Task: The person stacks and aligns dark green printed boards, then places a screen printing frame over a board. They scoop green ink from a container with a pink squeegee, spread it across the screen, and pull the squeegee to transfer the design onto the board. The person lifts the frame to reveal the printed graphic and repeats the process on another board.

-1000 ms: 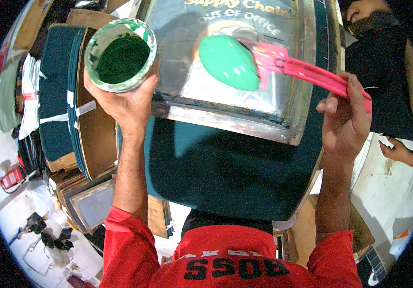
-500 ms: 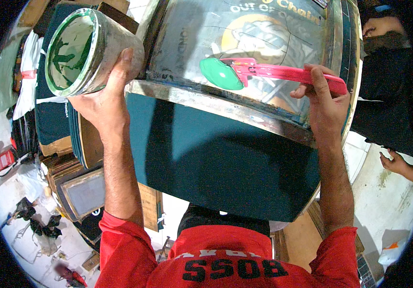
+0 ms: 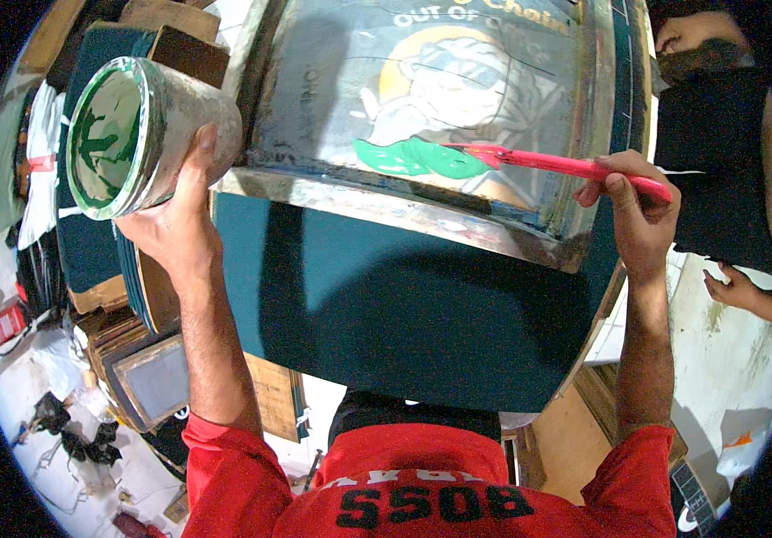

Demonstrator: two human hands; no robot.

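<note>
My left hand (image 3: 179, 211) grips a pale, paint-smeared tub (image 3: 193, 112) by its side. The tub is tipped, its open mouth facing left, and green ink (image 3: 121, 125) coats its inside. The fingers of my right hand (image 3: 641, 211) are wrapped round the handle of a pink spatula (image 3: 565, 165). Its blade end rests at a thick streak of green ink (image 3: 404, 157) on the mesh of a printing screen (image 3: 314, 108). The screen's worn frame (image 3: 386, 215) lies over dark teal fabric (image 3: 422, 314). A cartoon design shows through the mesh.
At the right, another person's hand (image 3: 745, 291) hangs beside dark clothing (image 3: 713, 170). Stacked boards and a small framed screen (image 3: 154, 377) stand at the lower left. Folded dark fabric (image 3: 94, 247) lies beyond my left forearm. A red box-shaped item (image 3: 6, 325) sits on the floor.
The spatula has come down and its green ink now lies in a streak on the mesh. My right hand has shifted slightly right and down. The tub has moved slightly left and down.
</note>
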